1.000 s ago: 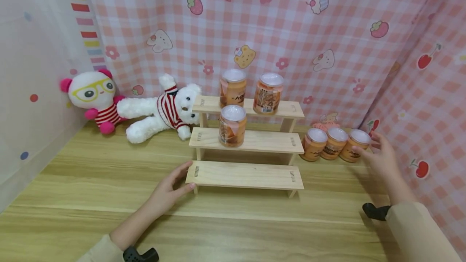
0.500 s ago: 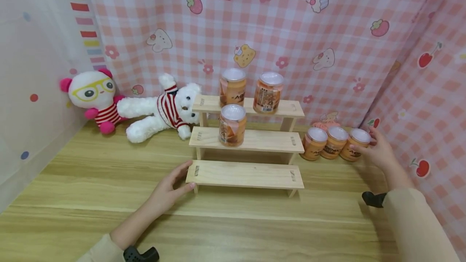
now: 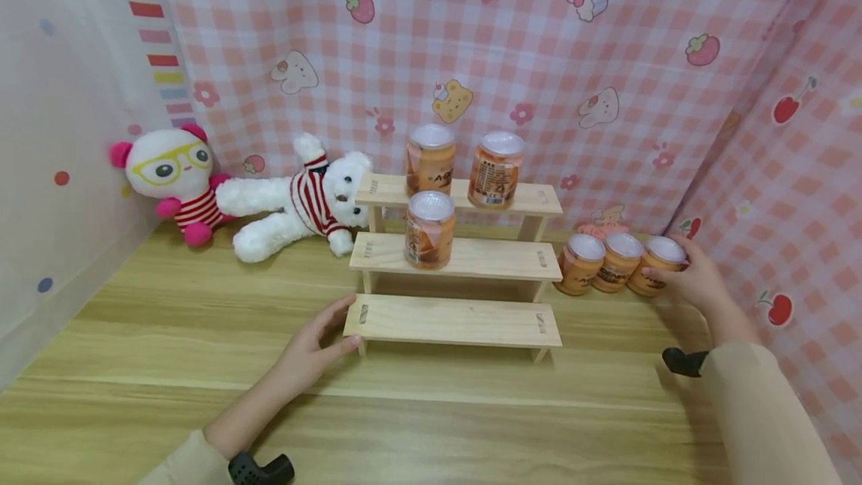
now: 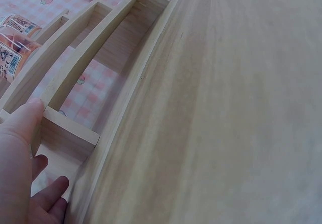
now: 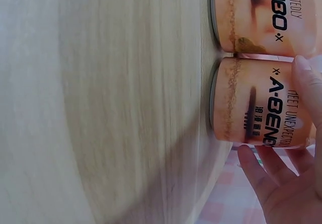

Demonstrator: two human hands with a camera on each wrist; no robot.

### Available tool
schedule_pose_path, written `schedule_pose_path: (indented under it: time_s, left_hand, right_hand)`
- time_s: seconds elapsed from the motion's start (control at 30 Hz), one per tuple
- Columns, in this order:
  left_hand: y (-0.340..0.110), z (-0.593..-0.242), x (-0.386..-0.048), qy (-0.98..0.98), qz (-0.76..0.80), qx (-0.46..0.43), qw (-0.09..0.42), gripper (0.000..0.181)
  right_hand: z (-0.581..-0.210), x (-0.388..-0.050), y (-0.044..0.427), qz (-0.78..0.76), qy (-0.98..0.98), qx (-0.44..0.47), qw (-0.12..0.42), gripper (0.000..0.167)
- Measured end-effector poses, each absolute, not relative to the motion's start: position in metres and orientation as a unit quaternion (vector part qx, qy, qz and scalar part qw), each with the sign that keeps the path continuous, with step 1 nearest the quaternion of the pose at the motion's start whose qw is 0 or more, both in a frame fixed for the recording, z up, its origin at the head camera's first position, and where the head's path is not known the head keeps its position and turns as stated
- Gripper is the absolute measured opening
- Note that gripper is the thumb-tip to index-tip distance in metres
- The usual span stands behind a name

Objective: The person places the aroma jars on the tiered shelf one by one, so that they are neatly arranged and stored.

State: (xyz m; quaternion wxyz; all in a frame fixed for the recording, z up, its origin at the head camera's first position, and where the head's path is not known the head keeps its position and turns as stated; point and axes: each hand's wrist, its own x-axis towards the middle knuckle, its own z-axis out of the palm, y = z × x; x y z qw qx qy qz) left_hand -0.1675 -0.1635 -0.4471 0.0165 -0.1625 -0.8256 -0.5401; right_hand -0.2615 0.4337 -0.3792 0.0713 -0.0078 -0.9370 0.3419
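Note:
A three-step wooden display stand (image 3: 451, 320) stands mid-table. My left hand (image 3: 306, 356) holds the left end of its lowest step, thumb at the front corner and index finger at the back. The left wrist view shows that thumb on the wood and the lower fingers loose beside the leg. My right hand (image 3: 700, 283) grips the rightmost orange can (image 3: 649, 281), thumb in front and fingers round its far side. That can is upright on the table, beside the middle can (image 3: 616, 273) and the left can (image 3: 579, 275).
On the top step are two orange cans, a left one (image 3: 431, 165) and a right one (image 3: 495, 174); another can (image 3: 429, 234) stands on the middle step. A white plush bear (image 3: 310, 200) and a panda plush (image 3: 175, 178) lie at left. A checked curtain (image 3: 539, 58) hangs behind.
My right hand has moved slightly left and closed round the rightmost can; its forearm has shifted inward. The left hand and the stand have stayed put.

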Motion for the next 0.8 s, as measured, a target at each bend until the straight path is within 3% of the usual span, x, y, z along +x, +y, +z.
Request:
schedule_pose_path:
  time_s: [0.4, 0.8]
  left_hand:
    - [-0.162, -0.447, -0.168, -0.824, -0.542, -0.164, 0.017, 0.064]
    - [-0.163, -0.449, -0.168, -0.827, -0.540, -0.156, 0.015, 0.065]
  right_hand:
    - [-0.385, -0.254, 0.436, 0.345, -0.933, -0.018, 0.105, 0.087]
    - [-0.363, -0.235, 0.433, 0.358, -0.927, -0.031, 0.103, 0.090]
